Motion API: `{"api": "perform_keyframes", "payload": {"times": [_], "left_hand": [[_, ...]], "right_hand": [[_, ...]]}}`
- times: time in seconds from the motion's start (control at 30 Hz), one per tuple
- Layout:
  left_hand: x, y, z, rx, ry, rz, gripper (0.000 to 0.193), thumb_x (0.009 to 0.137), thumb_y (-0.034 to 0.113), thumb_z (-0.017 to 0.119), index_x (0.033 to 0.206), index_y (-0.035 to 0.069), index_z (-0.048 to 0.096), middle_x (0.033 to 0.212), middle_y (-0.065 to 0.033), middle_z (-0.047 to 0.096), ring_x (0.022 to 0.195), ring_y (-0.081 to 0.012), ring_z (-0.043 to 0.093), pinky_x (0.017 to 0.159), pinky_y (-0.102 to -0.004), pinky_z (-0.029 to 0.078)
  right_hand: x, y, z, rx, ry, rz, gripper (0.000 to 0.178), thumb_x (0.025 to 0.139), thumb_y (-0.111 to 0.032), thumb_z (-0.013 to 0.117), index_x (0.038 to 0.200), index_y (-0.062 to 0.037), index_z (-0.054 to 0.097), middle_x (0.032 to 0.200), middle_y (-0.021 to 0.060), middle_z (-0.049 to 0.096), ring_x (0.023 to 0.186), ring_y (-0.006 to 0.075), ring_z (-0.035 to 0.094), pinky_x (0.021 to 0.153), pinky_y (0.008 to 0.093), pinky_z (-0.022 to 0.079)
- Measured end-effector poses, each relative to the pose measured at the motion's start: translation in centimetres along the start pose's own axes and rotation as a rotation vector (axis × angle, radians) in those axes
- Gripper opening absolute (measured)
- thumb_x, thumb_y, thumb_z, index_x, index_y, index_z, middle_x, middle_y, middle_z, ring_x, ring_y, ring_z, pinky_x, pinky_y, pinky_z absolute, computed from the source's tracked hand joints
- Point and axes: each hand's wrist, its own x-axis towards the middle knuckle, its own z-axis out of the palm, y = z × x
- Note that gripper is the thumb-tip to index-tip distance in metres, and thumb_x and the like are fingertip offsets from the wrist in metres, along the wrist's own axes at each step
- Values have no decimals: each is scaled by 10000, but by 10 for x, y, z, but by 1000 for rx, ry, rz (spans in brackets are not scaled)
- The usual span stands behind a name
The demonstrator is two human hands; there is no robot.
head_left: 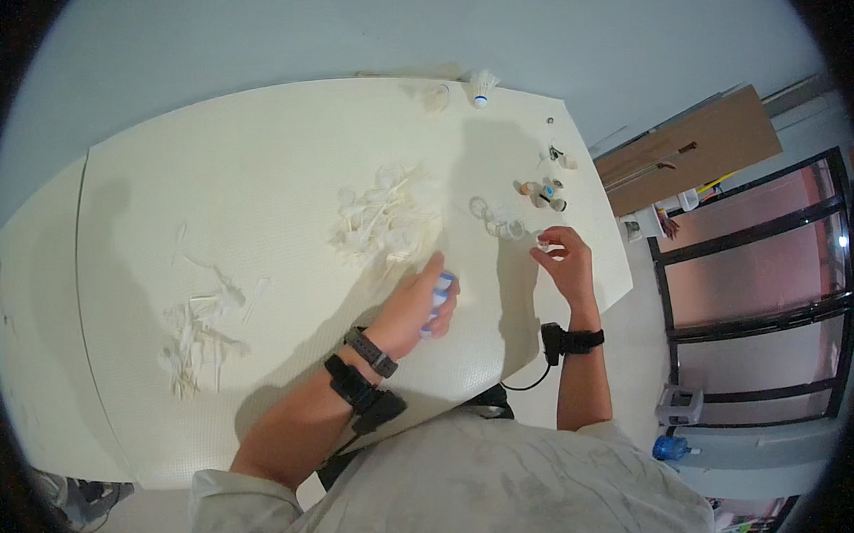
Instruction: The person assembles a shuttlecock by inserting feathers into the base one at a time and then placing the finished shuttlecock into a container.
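Observation:
My left hand (414, 305) is closed round blue-and-white banded pieces (440, 294), mostly covered by my fingers; their kind is unclear. My right hand (567, 260) pinches a small whitish piece (543, 245) between thumb and fingertips, too small to name. Just left of it lie several clear, pale rings (511, 229) on the table. A loose heap of white feathers (382, 216) spreads beyond my left hand. At the far edge a white shuttlecock (481, 91) with a blue band stands beside a clear round container (439, 96).
Another bunch of feathers (201, 338) is on the left part of the cream table (279, 149). Small dark, orange and white pieces (543, 195) lie near the right edge. Past that edge are a brown board (717, 144), a stool (681, 403) and a blue water bottle (670, 447).

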Motion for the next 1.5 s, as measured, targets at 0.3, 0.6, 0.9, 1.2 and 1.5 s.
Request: {"api": "perform_keyframes", "payload": {"times": [0.3, 0.6, 0.9, 1.2, 1.5], "left_hand": [[-4, 1, 1, -54, -2, -3, 515, 1075, 523, 416, 878, 67, 547, 608, 3, 436, 465, -122, 398, 456, -286, 337], [0, 3, -1, -62, 12, 18, 520, 1070, 524, 438, 887, 54, 566, 600, 2, 438, 463, -125, 398, 458, -292, 344], [-2, 1, -2, -62, 8, 20, 513, 1068, 520, 445, 881, 59, 566, 611, 2, 449, 463, -122, 399, 459, -287, 343], [0, 3, 2, 1, 17, 26, 545, 1097, 534, 333, 872, 74, 518, 591, 24, 404, 446, -104, 367, 441, -274, 337], [3, -1, -3, -45, -7, 23, 530, 1059, 551, 450, 896, 62, 573, 613, 3, 458, 459, -121, 419, 452, -287, 351]], "right_hand": [[4, -7, 3, 16, -4, -18, 280, 787, -39, 836, 1038, -23, 714, 1104, 65, 712, 963, 171, 692, 771, 314, 574], [7, -14, -4, -64, -39, 30, 313, 766, -70, 860, 1045, -34, 724, 1086, 60, 730, 968, 168, 688, 794, 336, 558], [4, -16, -10, -140, 1, -12, 337, 769, -97, 859, 1068, -35, 717, 1059, 58, 750, 938, 161, 693, 747, 302, 556], [8, -38, -46, -131, 134, 48, 376, 767, -111, 862, 1110, -43, 723, 1043, 60, 755, 915, 166, 696, 757, 323, 558], [-3, 33, -21, -81, -22, 134, 514, 731, -55, 860, 1214, -57, 684, 1133, 69, 735, 937, 201, 686, 735, 330, 571]]}}
